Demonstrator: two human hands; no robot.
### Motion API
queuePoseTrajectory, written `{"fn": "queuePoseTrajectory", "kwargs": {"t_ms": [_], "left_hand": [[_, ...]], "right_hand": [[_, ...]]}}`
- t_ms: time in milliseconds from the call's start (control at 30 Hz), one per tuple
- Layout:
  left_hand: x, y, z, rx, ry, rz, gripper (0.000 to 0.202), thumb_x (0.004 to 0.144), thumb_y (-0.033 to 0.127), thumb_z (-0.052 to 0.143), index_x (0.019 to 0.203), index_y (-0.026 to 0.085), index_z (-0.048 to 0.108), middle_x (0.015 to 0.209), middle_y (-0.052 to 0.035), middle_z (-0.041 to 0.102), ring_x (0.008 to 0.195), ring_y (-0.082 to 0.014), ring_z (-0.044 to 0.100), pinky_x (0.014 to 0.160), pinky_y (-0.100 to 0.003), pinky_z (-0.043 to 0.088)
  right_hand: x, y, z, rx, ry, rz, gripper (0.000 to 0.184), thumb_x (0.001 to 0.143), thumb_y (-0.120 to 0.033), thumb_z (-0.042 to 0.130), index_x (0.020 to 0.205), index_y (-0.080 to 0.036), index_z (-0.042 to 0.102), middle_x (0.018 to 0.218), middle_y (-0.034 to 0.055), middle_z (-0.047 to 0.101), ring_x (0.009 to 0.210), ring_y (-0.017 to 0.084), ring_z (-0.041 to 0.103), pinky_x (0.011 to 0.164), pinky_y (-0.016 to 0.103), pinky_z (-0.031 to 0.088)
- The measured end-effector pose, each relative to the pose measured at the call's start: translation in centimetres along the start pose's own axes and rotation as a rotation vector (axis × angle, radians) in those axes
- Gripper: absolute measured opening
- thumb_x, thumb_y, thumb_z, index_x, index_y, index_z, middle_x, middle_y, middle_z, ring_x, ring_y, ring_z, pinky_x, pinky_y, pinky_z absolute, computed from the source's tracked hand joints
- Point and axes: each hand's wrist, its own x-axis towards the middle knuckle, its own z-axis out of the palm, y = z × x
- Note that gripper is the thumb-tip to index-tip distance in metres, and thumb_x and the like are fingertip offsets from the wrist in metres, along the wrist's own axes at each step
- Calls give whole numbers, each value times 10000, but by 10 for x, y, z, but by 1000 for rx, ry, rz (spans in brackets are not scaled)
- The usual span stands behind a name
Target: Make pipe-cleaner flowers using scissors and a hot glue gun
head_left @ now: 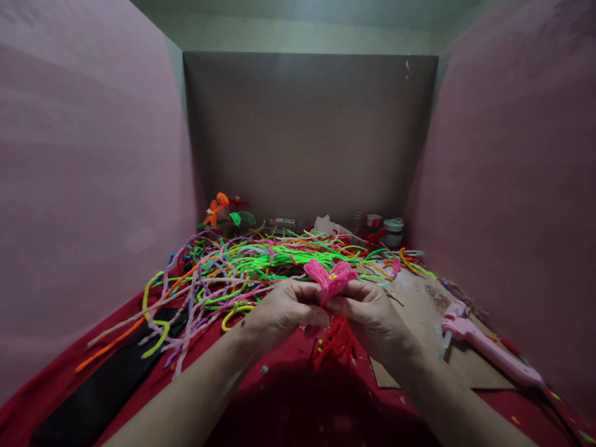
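Pink flower [329, 288], left of glue gun [491, 352]: petals [316, 271] and yellow centre [332, 276] already together; underside hidden, remaining work unclear. Left hand [282, 308], right hand [372, 313] pinch its base from opposite sides

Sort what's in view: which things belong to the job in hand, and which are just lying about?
In the job:
Pink fuzzy flower, being held
Fuzzy stems, heaped beyond it (likely material)
Pink glue gun, lying at right (likely tool)

Lying about, it seems:
Orange flower, back left
Lidded container, back right
Black flat item, left
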Motion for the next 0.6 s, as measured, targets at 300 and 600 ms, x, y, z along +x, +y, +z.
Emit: {"fn": "queuePoseTrajectory", "kwargs": {"t_ms": [300, 600], "left_hand": [[4, -10, 8, -72, 37, 127, 205, 705, 299, 683, 788, 113, 702, 681, -39, 629, 623, -103, 510, 634, -222, 382], [4, -15, 11, -147, -6, 113, 213, 761, 305, 628, 693, 104, 654, 526, -26, 583, 494, -111, 521, 529, -232, 387]], "right_hand": [[2, 0, -2, -19, 13, -54, 140, 624, -259, 754, 734, -179, 726, 575, -7, 623, 538, 106, 528, 574, 249, 455], [1, 3, -5, -12, -101, -39, 105, 715, -270, 673, 719, -171, 706, 474, -14, 583, 422, 122, 530, 463, 262, 419]]}}
